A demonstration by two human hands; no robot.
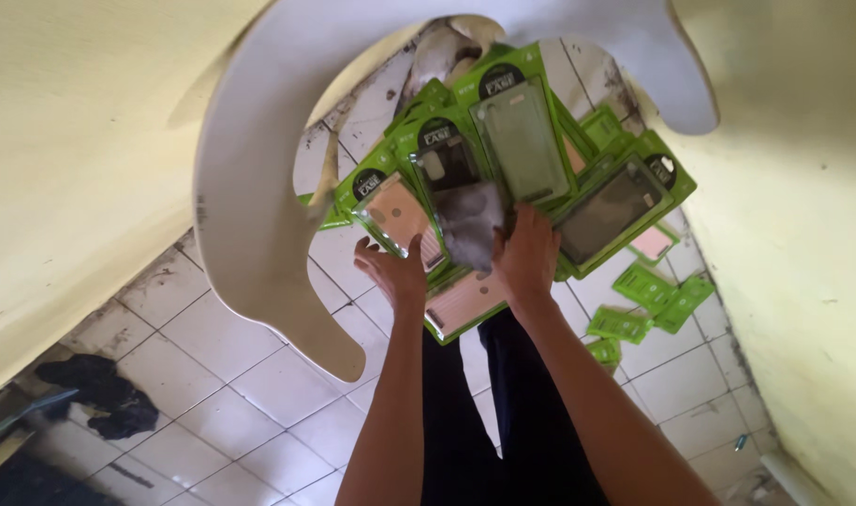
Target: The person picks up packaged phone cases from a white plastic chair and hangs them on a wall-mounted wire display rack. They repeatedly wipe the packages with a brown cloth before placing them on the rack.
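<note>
The left hand is resting on the near edge of a fanned pile of phone cases in green packaging, fingers spread and pressing a pink case pack; it is touching rather than gripping. The right hand is lying flat on the pile just beside it, palm down, with its fingers pressing a grey cloth against the packs. Whether those fingers are actually pinching the cloth cannot be told from this angle.

The pile is sitting on the person's lap, above the dark trousers, overlapping in a loose fan. Another pink pack is lying lowest, nearest the body, between the wrists.

Judging by the layout, the wiping appears partly through: most packs are gathered under the hands, while several small green packs are lying apart on the tiled floor to the right, not yet collected.

A white plastic chair is standing over the pile. Yellow walls are closing in on both sides, and a dark rag is lying on the floor at left.
</note>
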